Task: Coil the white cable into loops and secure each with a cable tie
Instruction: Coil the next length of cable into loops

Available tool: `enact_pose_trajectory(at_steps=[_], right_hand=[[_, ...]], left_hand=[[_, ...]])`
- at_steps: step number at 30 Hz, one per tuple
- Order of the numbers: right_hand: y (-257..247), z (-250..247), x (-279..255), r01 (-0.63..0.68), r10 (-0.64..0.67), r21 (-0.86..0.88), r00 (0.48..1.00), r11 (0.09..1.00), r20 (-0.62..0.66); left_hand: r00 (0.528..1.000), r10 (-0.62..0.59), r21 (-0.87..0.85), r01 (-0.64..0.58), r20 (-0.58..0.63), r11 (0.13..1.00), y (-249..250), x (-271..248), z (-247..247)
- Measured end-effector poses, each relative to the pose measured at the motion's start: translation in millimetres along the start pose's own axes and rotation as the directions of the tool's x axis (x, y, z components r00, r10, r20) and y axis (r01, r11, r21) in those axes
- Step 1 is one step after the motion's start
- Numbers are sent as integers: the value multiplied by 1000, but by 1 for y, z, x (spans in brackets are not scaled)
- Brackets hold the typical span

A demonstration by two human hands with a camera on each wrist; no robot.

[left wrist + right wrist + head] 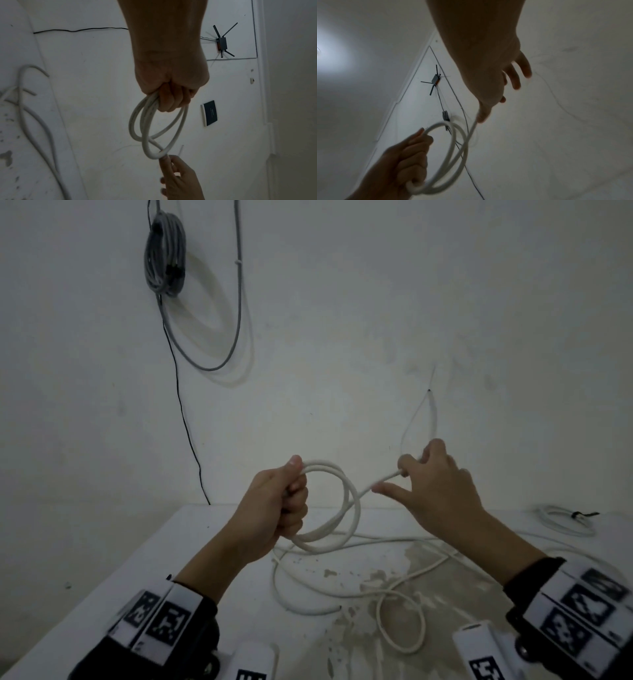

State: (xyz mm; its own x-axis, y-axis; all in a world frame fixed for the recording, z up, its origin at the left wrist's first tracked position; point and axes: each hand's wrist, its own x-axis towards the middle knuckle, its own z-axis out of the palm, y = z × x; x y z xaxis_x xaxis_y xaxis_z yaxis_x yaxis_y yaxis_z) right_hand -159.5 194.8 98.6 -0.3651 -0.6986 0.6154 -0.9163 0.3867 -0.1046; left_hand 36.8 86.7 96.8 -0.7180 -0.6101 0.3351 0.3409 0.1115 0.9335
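Far left, on the wall: grey cable bundle (166,256) hanging coiled, a thin black wire (185,419) dropping from it to the counter (144,549) edge.

Left hand (277,508) raised above the counter, fingers (173,100) clenched around the gathered turns of the white cable (346,501); two or three loops hang from the fist, clear of the surface.

From the loops a single strand runs up and right to the right hand (442,491). Thumb and forefinger pinch the strand; remaining fingers spread loose. The cable's free end (433,412) sticks up above this hand.

Below both hands, slack cable sprawls across the stained counter in open curves.

Far right, near the counter's back edge: a small coil (561,520), already bound with a dark cable tie (582,514).
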Motion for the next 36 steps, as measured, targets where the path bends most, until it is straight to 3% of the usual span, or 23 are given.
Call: enact_pose_trajectory(at_steps=[2,3,5,6,7,8,12,16,19,21,25,30,33,36], right_hand=[[0,1,-1,-151,101,326,981,933,168],[0,2,-2,-262,148,488,954,833,260],[-2,3,-2,-370,231,799,928,474,293],[-5,1,-3,-339,255,892,929,298,268],[-7,1,-2,-274,277,941,936,198,215],[-8,2,-1,-217,289,963,943,159,165],[-22,2,-4,-140,186,982,976,127,115],[-40,1,-12,-165,42,974,986,157,161],[-44,-3,-18,-199,-84,961,972,195,218],[-44,-5,-19,-190,-130,951,965,244,226],[-39,-8,-18,-149,-192,918,954,367,232],[-43,-3,-24,-200,-127,941,962,272,241],[-44,12,-27,-150,-52,906,981,396,185],[-36,23,-25,81,-55,789,997,610,-60]], left_hand=[[998,1,-32,-3,-70,999,-3,1,-3],[995,-8,-53,3,-98,999,-4,1,-5],[991,-31,-93,19,-129,995,-8,0,-8],[990,-48,-112,33,-134,993,-10,-1,-8],[989,-69,-130,51,-134,990,-11,-1,-7],[987,-92,-147,73,-129,986,-12,-1,-6],[974,-226,-143,226,13,964,-13,-1,0],[916,-337,-200,380,216,903,-14,-3,10],[870,-343,-368,467,355,804,-16,0,5],[840,-336,-380,503,426,776,-15,1,2],[817,-366,-246,505,446,827,-11,-4,5],[923,-267,-274,343,278,899,-16,-3,11],[935,-238,-267,308,264,913,-16,-1,14],[914,-240,-220,321,326,921,-20,-1,12]])
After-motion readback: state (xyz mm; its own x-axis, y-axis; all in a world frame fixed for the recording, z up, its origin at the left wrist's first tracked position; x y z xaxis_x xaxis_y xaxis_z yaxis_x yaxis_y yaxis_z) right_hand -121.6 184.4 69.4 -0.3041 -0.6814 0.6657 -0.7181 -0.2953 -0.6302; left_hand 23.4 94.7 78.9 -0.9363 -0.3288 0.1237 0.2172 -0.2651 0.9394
